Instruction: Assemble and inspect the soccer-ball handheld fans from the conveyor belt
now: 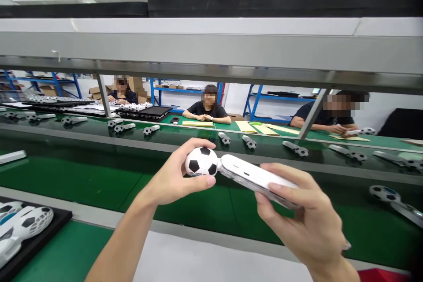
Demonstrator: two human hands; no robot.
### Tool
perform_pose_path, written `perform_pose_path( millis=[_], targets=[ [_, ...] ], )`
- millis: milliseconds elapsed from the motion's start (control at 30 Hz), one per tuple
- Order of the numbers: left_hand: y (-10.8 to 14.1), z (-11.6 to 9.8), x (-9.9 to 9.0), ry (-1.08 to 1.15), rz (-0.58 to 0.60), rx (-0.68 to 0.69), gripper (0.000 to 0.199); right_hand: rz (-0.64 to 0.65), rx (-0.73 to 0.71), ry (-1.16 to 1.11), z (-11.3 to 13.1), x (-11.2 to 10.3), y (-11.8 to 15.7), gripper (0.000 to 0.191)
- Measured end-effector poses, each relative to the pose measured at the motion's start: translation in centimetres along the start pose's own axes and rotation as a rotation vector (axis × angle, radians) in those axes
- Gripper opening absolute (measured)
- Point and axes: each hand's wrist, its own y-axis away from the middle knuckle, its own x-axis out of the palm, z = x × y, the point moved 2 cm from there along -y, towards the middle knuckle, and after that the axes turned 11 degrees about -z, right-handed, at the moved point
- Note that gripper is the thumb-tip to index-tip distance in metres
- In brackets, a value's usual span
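Observation:
A white handheld fan (254,175) with a round, football-patterned head is held up in front of me, above the green conveyor belt. My left hand (180,172) pinches the black-and-white head between thumb and fingers. Around the far end of the straight white handle, my right hand (297,202) is closed, thumb below and fingers on top. The head joins the handle at a narrow hinge, and the handle slopes down to the right. Two small slots show on the handle's upper face.
More football-patterned fans (224,138) lie along the belt (99,176). A black tray (62,220) with fans stands at lower left, beside a white sheet (198,260). Overhead runs a grey shelf beam (211,48). Across the belt sit co-workers (208,108).

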Motion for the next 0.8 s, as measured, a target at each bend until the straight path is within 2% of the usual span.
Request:
perform_pose_path(
  millis=[100,200,400,600,800],
  targets=[
    [0.1,-0.2,0.1,0.031,-0.017,0.057,0.052,0.030,0.134,-0.049,-0.7,0.1,0.2,0.038],
    [0.2,-0.3,0.1,0.016,-0.021,0.105,0.052,0.081,0.216,0.039,-1.3,0.4,0.3,0.039],
    [0.0,-0.2,-0.1,-0.014,-0.068,0.196,0.043,0.337,0.114,0.165,-1.6,1.7,0.5,0.051],
    [-0.1,-0.7,0.0,-0.030,-0.120,0.316,0.026,0.294,0.026,0.164,-1.6,2.3,1.0,0.059],
    [0.1,-0.9,0.3,0.030,-0.201,0.376,0.020,0.297,0.082,0.118,-0.9,2.3,0.8,0.055]
  ],
)
